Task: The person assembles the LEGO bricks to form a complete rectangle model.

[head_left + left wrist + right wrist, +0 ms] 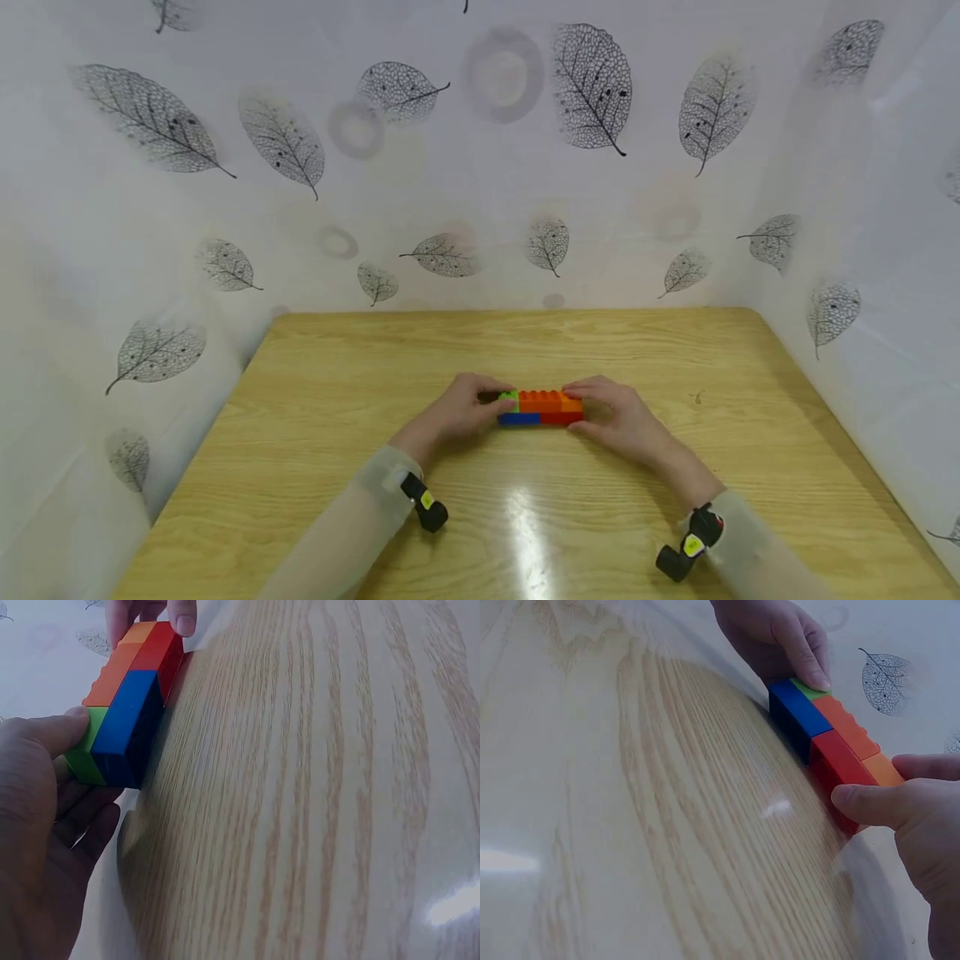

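Note:
Joined toy building bricks form a two-layer bar on the wooden table, its studs facing up in the head view. A blue brick [126,724] and a red brick [838,765] make the lower layer. Above them sit a green brick [84,759], a red-orange brick [540,403] and a lighter orange brick [883,770]. My left hand [463,410] pinches the green end, thumb on the green brick, other fingers partly hidden behind it. At the opposite end my right hand [621,423] pinches the bar, with its thumb on the red brick and a finger at the orange one.
The pale wooden table [337,358] reaches back to a white curtain [465,183] printed with dark leaves, which also hangs along both sides. A small black camera [426,502] is strapped at my left wrist, and another camera [686,546] at my right.

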`<control>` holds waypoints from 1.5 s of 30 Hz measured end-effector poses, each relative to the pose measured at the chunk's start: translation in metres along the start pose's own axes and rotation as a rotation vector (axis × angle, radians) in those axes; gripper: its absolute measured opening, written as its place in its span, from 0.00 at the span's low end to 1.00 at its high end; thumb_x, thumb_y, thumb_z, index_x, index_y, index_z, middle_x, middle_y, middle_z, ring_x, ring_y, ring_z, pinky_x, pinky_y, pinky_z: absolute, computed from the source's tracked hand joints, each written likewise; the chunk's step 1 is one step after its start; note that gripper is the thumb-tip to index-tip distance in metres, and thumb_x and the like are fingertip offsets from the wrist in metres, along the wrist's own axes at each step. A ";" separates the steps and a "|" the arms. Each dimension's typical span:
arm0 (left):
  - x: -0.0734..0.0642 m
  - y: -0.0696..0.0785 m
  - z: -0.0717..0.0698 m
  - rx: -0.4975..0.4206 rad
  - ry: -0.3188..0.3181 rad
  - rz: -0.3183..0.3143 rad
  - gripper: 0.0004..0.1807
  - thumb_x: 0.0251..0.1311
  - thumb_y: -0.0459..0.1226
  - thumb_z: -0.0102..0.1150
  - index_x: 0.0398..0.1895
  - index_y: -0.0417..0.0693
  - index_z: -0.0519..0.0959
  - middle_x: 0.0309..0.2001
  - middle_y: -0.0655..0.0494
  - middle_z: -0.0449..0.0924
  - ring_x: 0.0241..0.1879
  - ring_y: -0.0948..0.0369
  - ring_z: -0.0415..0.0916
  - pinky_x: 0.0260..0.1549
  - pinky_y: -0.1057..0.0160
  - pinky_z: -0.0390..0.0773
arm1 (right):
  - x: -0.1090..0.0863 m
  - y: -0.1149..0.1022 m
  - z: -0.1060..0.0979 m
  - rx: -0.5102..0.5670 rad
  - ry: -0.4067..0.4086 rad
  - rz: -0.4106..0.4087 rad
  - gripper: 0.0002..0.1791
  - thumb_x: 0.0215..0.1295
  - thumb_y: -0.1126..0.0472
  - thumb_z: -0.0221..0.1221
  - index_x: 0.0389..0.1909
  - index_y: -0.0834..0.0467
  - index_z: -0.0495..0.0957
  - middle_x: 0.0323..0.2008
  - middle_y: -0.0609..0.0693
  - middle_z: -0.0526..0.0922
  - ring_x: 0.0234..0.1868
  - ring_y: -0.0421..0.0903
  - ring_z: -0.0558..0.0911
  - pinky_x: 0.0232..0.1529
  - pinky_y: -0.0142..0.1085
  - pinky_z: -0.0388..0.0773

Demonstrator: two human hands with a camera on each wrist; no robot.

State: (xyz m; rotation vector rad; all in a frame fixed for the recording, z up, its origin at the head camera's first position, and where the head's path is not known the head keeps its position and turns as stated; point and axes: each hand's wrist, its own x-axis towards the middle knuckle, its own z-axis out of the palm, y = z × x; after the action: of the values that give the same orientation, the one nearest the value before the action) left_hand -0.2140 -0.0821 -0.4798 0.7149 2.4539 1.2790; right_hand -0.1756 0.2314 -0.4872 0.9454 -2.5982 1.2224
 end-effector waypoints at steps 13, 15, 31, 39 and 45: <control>-0.005 -0.002 0.002 0.190 0.054 0.184 0.38 0.60 0.50 0.79 0.72 0.48 0.78 0.70 0.57 0.77 0.71 0.56 0.72 0.71 0.52 0.68 | 0.003 0.001 -0.001 -0.029 -0.007 0.022 0.29 0.58 0.65 0.79 0.62 0.56 0.85 0.60 0.46 0.85 0.62 0.50 0.82 0.65 0.54 0.76; -0.007 -0.003 0.003 0.231 0.062 0.246 0.37 0.58 0.48 0.81 0.70 0.48 0.80 0.68 0.57 0.79 0.69 0.56 0.73 0.71 0.51 0.68 | 0.004 0.001 -0.001 -0.029 -0.005 0.012 0.29 0.58 0.66 0.79 0.62 0.57 0.85 0.59 0.47 0.85 0.61 0.51 0.83 0.64 0.54 0.77; -0.008 -0.008 0.008 0.228 0.089 0.225 0.31 0.63 0.42 0.77 0.69 0.51 0.81 0.63 0.57 0.83 0.63 0.58 0.78 0.65 0.55 0.75 | 0.008 0.007 -0.003 -0.013 -0.046 0.044 0.29 0.61 0.62 0.77 0.64 0.58 0.84 0.60 0.48 0.85 0.62 0.51 0.82 0.66 0.54 0.75; -0.004 -0.005 0.004 0.176 0.054 0.132 0.31 0.64 0.45 0.76 0.69 0.53 0.81 0.66 0.61 0.81 0.67 0.58 0.75 0.68 0.53 0.72 | 0.013 0.007 -0.009 0.020 -0.090 0.085 0.29 0.63 0.61 0.76 0.65 0.59 0.83 0.60 0.50 0.85 0.62 0.52 0.82 0.67 0.56 0.74; -0.001 -0.005 0.003 0.117 0.042 0.074 0.30 0.63 0.46 0.77 0.68 0.56 0.82 0.65 0.61 0.81 0.68 0.58 0.74 0.69 0.53 0.71 | 0.015 0.012 -0.011 0.035 -0.125 0.162 0.29 0.65 0.56 0.75 0.66 0.54 0.83 0.61 0.50 0.85 0.64 0.54 0.81 0.68 0.57 0.72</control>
State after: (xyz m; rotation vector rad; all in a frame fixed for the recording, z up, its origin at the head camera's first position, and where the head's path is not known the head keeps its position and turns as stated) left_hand -0.2135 -0.0831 -0.4850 0.8239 2.5758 1.1961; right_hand -0.1965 0.2378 -0.4817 0.8579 -2.8084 1.2885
